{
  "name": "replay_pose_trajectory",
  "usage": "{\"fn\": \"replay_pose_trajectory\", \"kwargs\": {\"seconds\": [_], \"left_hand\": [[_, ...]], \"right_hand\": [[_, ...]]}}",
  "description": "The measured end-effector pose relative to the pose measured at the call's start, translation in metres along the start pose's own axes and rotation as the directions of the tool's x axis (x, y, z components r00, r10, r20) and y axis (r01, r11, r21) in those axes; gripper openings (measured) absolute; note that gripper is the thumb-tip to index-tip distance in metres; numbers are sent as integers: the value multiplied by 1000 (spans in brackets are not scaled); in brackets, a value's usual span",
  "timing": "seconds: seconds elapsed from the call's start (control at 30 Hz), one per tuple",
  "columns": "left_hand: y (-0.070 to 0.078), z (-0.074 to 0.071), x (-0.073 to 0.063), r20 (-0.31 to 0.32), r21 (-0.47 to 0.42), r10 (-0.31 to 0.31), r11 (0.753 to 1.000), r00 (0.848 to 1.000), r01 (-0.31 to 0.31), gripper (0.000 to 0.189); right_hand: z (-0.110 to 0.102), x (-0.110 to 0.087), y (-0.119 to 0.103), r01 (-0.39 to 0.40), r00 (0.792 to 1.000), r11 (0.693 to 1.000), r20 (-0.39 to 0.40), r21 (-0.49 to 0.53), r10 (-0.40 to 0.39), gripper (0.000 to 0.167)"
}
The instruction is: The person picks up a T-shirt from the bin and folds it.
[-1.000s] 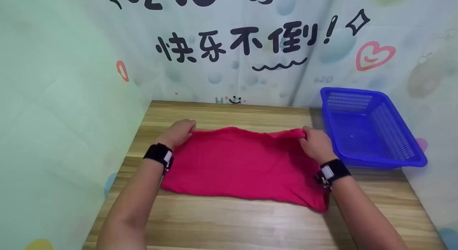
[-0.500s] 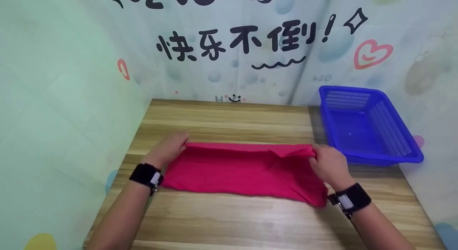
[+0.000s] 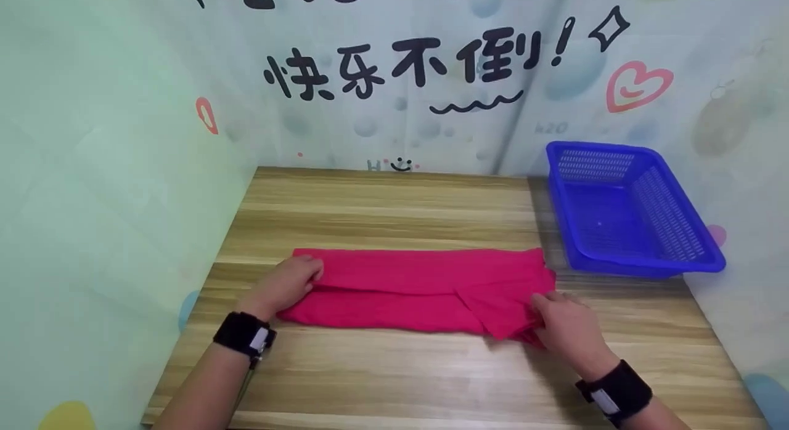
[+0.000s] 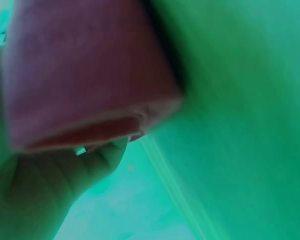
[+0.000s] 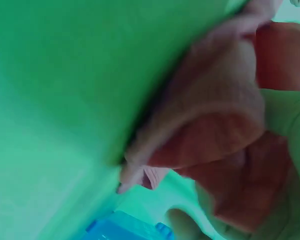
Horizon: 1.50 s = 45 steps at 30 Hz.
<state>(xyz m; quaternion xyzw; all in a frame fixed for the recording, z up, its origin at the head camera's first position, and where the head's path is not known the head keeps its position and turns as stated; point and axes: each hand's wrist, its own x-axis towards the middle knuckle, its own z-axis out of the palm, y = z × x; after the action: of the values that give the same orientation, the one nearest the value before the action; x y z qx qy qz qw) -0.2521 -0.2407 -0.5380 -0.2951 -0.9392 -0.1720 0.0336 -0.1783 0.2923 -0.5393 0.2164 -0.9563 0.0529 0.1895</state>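
Observation:
A red cloth (image 3: 394,270) lies on the wooden table as a long strip, its back part folded forward over the front part. My left hand (image 3: 286,285) pinches the folded layer at the strip's left end. At the right end, my right hand (image 3: 570,328) grips a bunched corner, where a slanting flap crosses the front edge. The left wrist view has the cloth's looped end (image 4: 95,75) close up beside the hand (image 4: 55,175). In the right wrist view, curved cloth layers (image 5: 215,115) run into the hand (image 5: 295,120); the fingertips are partly hidden.
A blue plastic basket (image 3: 635,267) with mesh sides stands at the table's back right, beyond the right hand. A printed backdrop (image 3: 394,128) rises behind the wooden table (image 3: 394,208) and along both sides. Each wrist wears a black strap (image 3: 243,334).
Both hands have come toward the front with the cloth's back edge. That edge, lifted before, now lies folded over the front part, and the strip is narrower.

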Motion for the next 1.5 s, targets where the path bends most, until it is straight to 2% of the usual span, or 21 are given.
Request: {"fn": "replay_pose_trajectory", "kwargs": {"seconds": [0.1,0.2,0.33,0.47,0.53,0.6,0.63,0.7,0.77,0.83,0.93,1.1,1.23,1.3,1.37,1.43,1.5], "left_hand": [[5,-4,-2,32,31,-34,999,999,33,30],[10,-10,-3,109,25,-97,995,989,95,37],[16,-15,-3,210,21,-182,983,961,181,41],[22,-20,-6,265,7,-237,970,935,244,38],[26,-23,-9,288,-13,-262,961,921,278,40],[31,-25,-10,308,-18,-286,952,907,307,43],[33,-25,-9,309,-11,-287,952,907,305,44],[38,-24,-6,291,-1,-266,961,919,278,44],[42,-21,-2,268,20,-226,973,937,229,40],[45,-16,2,252,50,-196,981,948,189,38],[50,-7,4,262,92,-200,979,944,182,40],[65,3,3,272,141,-252,965,929,220,43],[91,13,3,291,160,-236,967,927,196,38],[105,14,2,298,164,-216,971,930,173,34],[114,12,0,296,147,-166,981,941,127,30],[118,8,-2,287,122,-129,988,949,98,24],[114,5,0,260,122,-92,991,961,61,16]], "right_hand": [[-3,-8,-1,17,999,1000,42,-9,-17,27],[-11,-12,-2,37,992,999,118,21,-39,25],[-21,-13,-5,98,966,992,231,82,-114,24],[-30,-16,-12,162,937,980,294,114,-190,20],[-35,-17,-17,164,933,978,302,126,-195,20],[-39,-16,-24,146,945,980,275,134,-178,17],[-39,-15,-28,134,954,981,247,144,-167,14],[-37,-10,-39,110,971,978,193,175,-143,13],[-29,-6,-50,104,976,972,165,209,-140,21],[-19,-3,-58,97,974,969,179,228,-139,31],[-3,2,-61,29,963,975,255,219,-86,44],[16,21,-40,-142,938,973,339,182,74,63],[31,41,-11,-170,933,969,344,177,101,65],[34,52,4,-161,934,969,347,187,88,61],[30,66,13,-155,925,968,373,198,72,54],[21,78,11,-141,915,971,401,192,54,50],[11,87,-5,-163,886,968,460,189,60,49]]}}
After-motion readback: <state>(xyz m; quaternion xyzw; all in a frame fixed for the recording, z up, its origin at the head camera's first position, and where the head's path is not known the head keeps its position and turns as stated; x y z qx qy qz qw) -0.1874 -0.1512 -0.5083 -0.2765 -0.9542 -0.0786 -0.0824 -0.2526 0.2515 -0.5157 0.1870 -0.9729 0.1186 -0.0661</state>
